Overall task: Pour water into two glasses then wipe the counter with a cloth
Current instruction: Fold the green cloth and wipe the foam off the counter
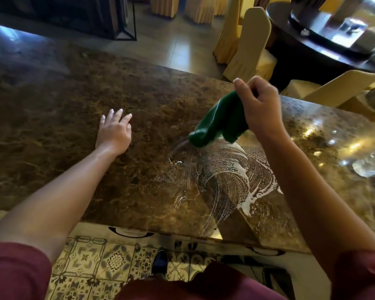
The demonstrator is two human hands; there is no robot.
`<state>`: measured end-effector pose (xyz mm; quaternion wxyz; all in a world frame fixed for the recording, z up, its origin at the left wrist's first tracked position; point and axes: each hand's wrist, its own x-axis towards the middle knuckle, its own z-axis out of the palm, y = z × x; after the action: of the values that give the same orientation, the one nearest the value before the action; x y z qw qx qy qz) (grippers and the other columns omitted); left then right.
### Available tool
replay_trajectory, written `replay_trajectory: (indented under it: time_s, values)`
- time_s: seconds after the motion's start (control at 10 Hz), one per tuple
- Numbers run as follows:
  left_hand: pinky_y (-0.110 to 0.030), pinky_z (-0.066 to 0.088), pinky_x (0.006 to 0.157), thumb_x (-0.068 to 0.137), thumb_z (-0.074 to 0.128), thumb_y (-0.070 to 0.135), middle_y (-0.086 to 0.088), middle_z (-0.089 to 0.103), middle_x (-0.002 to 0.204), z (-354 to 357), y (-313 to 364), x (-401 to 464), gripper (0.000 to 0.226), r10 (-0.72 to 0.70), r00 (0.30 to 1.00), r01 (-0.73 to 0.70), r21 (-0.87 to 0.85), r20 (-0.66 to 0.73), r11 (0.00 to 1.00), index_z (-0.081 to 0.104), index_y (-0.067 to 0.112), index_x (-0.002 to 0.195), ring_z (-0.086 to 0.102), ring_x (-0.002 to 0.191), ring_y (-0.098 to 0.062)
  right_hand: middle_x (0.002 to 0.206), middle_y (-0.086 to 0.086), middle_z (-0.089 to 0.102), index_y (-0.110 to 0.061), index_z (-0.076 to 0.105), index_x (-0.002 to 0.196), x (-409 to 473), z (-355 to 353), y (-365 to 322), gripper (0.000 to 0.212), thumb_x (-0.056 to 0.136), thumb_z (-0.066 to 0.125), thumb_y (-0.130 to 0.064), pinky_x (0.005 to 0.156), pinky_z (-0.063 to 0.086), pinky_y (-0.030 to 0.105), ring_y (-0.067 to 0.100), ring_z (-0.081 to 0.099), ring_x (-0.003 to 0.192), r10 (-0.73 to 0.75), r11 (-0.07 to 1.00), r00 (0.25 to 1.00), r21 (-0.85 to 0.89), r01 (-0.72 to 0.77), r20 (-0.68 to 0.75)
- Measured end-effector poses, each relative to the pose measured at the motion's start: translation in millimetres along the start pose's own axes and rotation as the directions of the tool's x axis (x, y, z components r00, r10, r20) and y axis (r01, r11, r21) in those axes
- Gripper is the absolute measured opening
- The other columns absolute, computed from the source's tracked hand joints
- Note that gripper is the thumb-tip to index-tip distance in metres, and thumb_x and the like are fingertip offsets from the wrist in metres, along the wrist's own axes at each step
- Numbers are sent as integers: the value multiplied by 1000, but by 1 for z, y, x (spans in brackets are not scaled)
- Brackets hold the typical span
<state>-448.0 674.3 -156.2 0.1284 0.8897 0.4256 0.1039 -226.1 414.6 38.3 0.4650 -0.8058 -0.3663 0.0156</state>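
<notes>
Brown marble bench (78, 100) fills the view, its near edge running above a patterned tile floor (91, 263). White soapy swirls (223, 176) streak the bench toward its near right part. Beyond the far edge, yellow-covered chairs (251, 46) stand by a dark round table (325, 48). At the right edge of the bench, glassy shapes (368, 167) glint, too blurred to identify. The left hand (115, 131) lies flat on the bench near its middle, fingers straight and spread, holding nothing. The right hand (260, 109) is raised above the suds, fingers curled tight round a green cloth (219, 122) that dangles, its lower end just over the foam.
</notes>
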Motion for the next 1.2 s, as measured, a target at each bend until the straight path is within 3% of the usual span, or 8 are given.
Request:
replay_trajectory:
  time_s: [0.2,0.3,0.4,0.5,0.6,0.8,1.1,1.2]
  values:
    - [-50,7,128,110,38,26,-12,29,168,0,-1,-1,48,6,1000,-6,-10,1,1000,43,17,156,17,158,-33,70,-9,54,-25,49,74,-70,18,7,36,97,65,-48,55,48,22,6,50,56,-252,867,944,-384,319,214]
    - [-51,8,128,110,38,26,-13,29,168,-1,-1,0,48,7,1000,-7,-14,1,1000,43,17,156,17,158,-33,76,-8,60,-27,49,75,-121,40,36,42,99,60,-60,62,58,33,14,60,63,29,750,848,-572,332,530]
    - [-51,8,128,109,38,25,-13,29,168,-1,-1,-1,48,9,1000,-9,-8,-3,1000,43,16,156,17,158,-33,85,-8,67,-26,68,89,-140,50,63,38,101,57,-61,73,60,31,11,66,75,94,779,840,-565,272,535]
    - [-52,9,128,109,39,25,-13,29,168,-1,-1,-1,48,22,1000,-22,-1,-4,1000,43,16,156,17,158,-33,146,10,61,-17,61,141,-132,60,78,49,103,58,-49,114,44,43,28,54,138,88,790,913,-586,180,399]
    - [-52,10,128,109,39,24,-14,30,167,-1,0,-1,47,27,999,-27,-1,-20,1000,44,15,156,18,158,-34,177,13,14,-19,31,165,-126,77,81,71,105,49,-52,132,6,52,32,4,164,201,737,878,-657,158,436]
    - [-51,9,128,109,39,24,-14,31,167,1,-1,0,47,33,999,-33,5,-25,999,45,16,155,19,157,-34,177,16,13,-16,31,164,-150,95,75,76,103,37,-62,131,8,54,32,2,164,-12,793,913,-553,257,408]
    - [-51,10,128,109,38,24,-13,31,167,2,-3,0,47,43,999,-42,14,-27,999,43,17,155,19,158,-33,178,12,-7,-12,10,170,-99,114,97,89,105,15,-73,132,-6,47,24,-16,163,197,720,842,-657,224,502]
    - [-52,10,127,109,38,23,-14,31,167,5,-3,0,47,41,999,-40,23,-33,999,44,17,155,19,157,-34,178,4,-7,-19,12,170,-175,130,64,89,104,17,-78,129,-15,39,17,-20,162,-37,793,747,-436,426,663]
